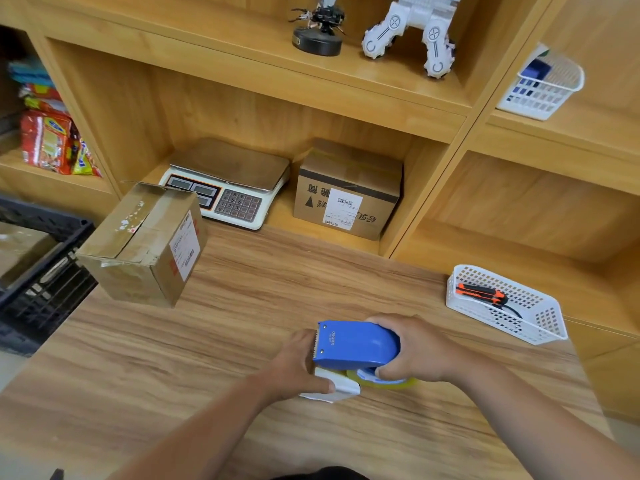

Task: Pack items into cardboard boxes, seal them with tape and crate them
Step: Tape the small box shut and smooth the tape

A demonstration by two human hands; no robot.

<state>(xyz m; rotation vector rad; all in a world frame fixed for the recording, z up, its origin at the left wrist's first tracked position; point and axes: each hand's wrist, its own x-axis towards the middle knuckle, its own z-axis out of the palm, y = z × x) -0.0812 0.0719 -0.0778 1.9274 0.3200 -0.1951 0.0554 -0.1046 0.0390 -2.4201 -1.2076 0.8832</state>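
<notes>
Toward the near edge of the tabletop (242, 306), a blue tape dispenser (356, 344) is gripped by the right hand (420, 351), whose fingers (384, 370) are curled over the roll of clear tape (398, 383). A small white box (341, 389) under the dispenser's toothed end is held by the left hand (294, 365), the thumb laid along its near side. A taped cardboard box (145, 244) is set at the far left corner, beside a black crate (38, 278). A white basket (540, 323) holding an orange utility knife (481, 294) is placed by the right edge.

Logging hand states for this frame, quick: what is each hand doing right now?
Left hand: pinches the small white item.
Right hand: grips the blue tape dispenser.
</notes>
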